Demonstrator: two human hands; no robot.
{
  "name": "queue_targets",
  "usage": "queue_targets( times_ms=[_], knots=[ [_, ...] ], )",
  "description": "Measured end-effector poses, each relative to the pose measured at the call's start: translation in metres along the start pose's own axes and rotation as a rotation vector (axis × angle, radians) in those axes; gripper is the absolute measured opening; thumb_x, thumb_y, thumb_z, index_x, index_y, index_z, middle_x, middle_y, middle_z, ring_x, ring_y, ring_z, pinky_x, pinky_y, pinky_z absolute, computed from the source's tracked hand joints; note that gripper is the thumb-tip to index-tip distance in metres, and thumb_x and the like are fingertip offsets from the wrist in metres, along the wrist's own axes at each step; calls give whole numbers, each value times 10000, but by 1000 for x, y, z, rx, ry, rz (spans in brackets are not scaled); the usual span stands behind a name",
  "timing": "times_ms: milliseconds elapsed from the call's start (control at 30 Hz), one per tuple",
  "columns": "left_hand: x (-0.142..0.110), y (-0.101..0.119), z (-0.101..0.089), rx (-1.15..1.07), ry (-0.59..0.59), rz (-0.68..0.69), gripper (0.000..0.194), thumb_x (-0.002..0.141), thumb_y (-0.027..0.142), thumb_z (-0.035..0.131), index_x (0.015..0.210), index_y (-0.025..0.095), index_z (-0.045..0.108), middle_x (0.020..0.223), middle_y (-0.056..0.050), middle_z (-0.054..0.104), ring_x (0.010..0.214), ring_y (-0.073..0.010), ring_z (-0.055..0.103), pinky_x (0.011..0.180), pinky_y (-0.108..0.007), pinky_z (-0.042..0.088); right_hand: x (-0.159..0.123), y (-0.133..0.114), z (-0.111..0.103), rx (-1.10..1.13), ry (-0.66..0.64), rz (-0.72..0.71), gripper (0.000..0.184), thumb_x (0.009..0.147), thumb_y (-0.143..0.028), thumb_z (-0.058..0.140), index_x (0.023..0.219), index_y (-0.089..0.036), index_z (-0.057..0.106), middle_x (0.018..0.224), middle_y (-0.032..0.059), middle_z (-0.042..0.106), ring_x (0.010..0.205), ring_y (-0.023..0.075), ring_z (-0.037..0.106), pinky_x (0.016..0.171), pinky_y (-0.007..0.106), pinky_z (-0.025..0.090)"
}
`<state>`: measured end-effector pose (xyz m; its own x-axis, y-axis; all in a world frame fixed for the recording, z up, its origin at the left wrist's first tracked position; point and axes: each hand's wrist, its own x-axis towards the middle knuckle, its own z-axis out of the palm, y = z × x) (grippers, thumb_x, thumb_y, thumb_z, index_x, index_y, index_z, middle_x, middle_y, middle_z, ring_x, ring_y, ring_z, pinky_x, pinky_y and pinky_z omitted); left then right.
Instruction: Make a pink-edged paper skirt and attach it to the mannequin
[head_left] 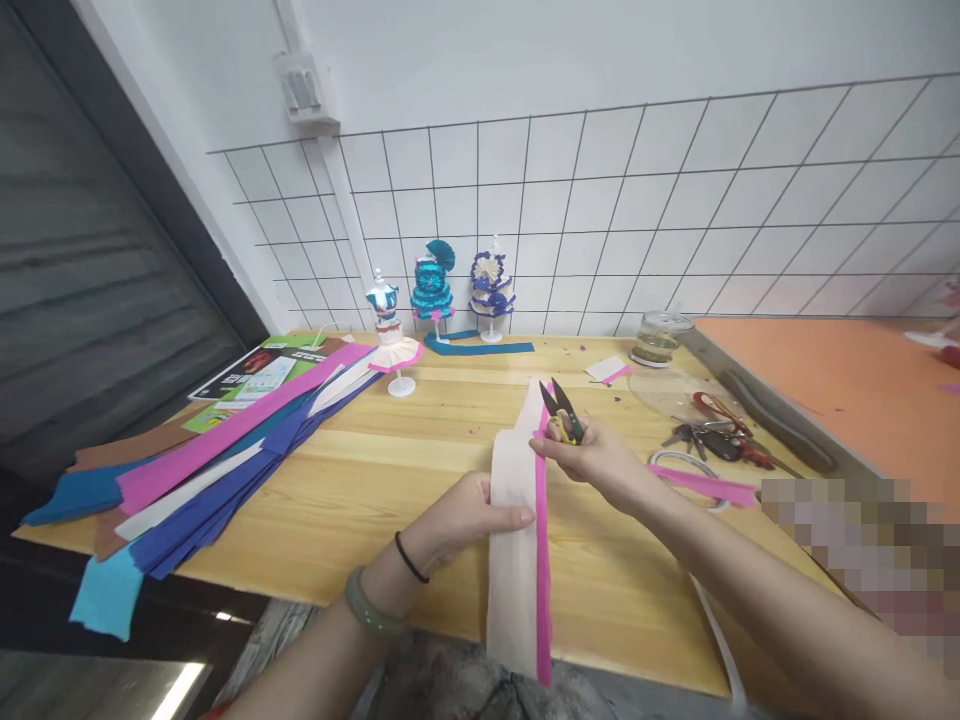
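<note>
The left hand (461, 517) pinches a long cream paper strip (513, 560) with a pink edge (543, 580); the right hand (592, 455), gripping black-and-yellow scissors (568, 410), touches it too.

A: Nature of premises?

B: By appearance, a small craft workshop.

A: Grounds? Bearings from mid-view.

B: Wooden worktable (420, 435) at centre. Coloured strips (259, 405) laid in quantity, nine o'clock. Three trimmed miniature dress forms (432, 292), eleven. White wall (525, 55) with wire grid (529, 118), twelve. Orange-topped table (840, 400), three. Open scissors (568, 412), four.
</note>
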<state>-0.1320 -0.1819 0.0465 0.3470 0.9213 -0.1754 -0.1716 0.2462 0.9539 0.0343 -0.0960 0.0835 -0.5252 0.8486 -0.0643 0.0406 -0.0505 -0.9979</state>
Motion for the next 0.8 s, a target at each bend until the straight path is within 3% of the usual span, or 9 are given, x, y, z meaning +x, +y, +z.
queue_targets(
  times_ms=[167,267,367,500,667,800],
  knots=[
    [-6,3,11,7,-131,-52,396,619,346,751,942,129,675,877,-62,674,800,-179,593,742,-274,440,2,20,-16,438,-61,387,329,675,-256,718,617,-176,405,425,-120,252,376,9,162,362,153,87],
    [-19,-4,16,-62,-244,-102,448,626,367,744,1000,136,659,924,-75,669,891,-219,595,822,-328,440,-2,42,-23,499,-51,472,281,685,-265,698,649,-173,434,413,-124,249,354,9,158,337,144,100],
    [-28,-11,16,-143,-300,-168,486,619,412,739,1009,135,655,938,-80,667,922,-245,600,868,-371,429,5,57,-30,538,9,459,241,699,-229,677,681,-176,443,418,-125,257,338,9,173,317,128,124],
    [-32,-7,13,-78,-306,-197,486,596,456,737,970,153,670,922,-48,674,928,-252,596,879,-377,430,32,63,-40,532,125,381,234,705,-190,662,681,-175,430,460,-107,322,336,1,222,304,113,150],
    [-35,4,10,17,-335,-186,438,631,457,710,976,189,677,958,-31,676,1014,-279,564,897,-376,421,60,61,-44,400,227,272,344,635,-157,699,620,-197,358,424,-119,301,337,8,234,308,124,139],
    [-35,4,6,-17,-338,-176,457,643,436,710,1024,188,661,1016,-47,668,1016,-284,572,915,-400,413,76,47,-47,237,264,185,297,600,-138,705,613,-186,412,387,-95,364,336,23,271,315,144,125]
  ],
)
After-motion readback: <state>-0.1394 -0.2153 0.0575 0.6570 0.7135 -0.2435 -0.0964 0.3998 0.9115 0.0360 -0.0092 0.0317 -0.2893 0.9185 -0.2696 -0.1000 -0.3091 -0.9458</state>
